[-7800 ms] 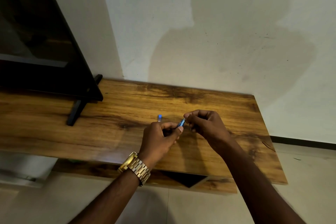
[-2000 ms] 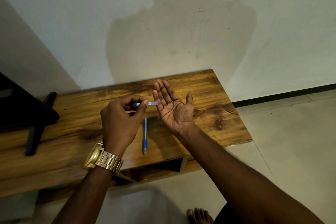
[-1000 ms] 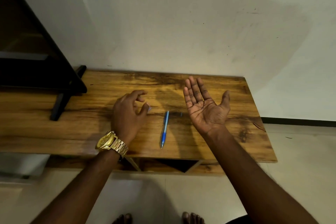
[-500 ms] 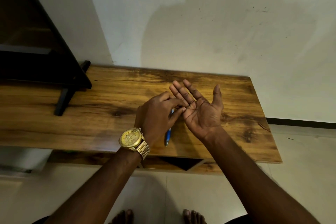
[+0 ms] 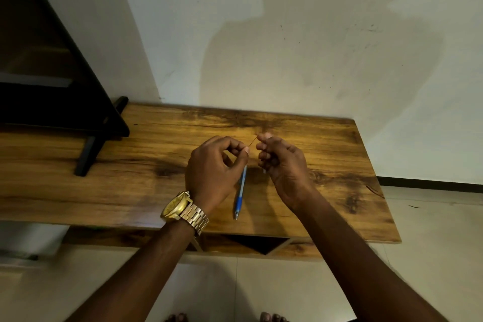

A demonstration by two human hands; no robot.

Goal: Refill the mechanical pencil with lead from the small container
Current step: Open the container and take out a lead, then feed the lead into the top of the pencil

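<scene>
Lead-transfer step: left hand pinches a lead beside the loosely curled right hand, whose contents cannot be told; next, lifting the pencil from the counter for threading.

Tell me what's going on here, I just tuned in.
A person stands at a wooden table, refilling a pencil. The left hand pinches a thin stick of lead whose far end reaches the fingertips of the right hand, which is loosely curled. The blue pencil lies flat on the table between the hands, untouched. The lead is not in the pencil yet. The lead container is not visible.
</scene>
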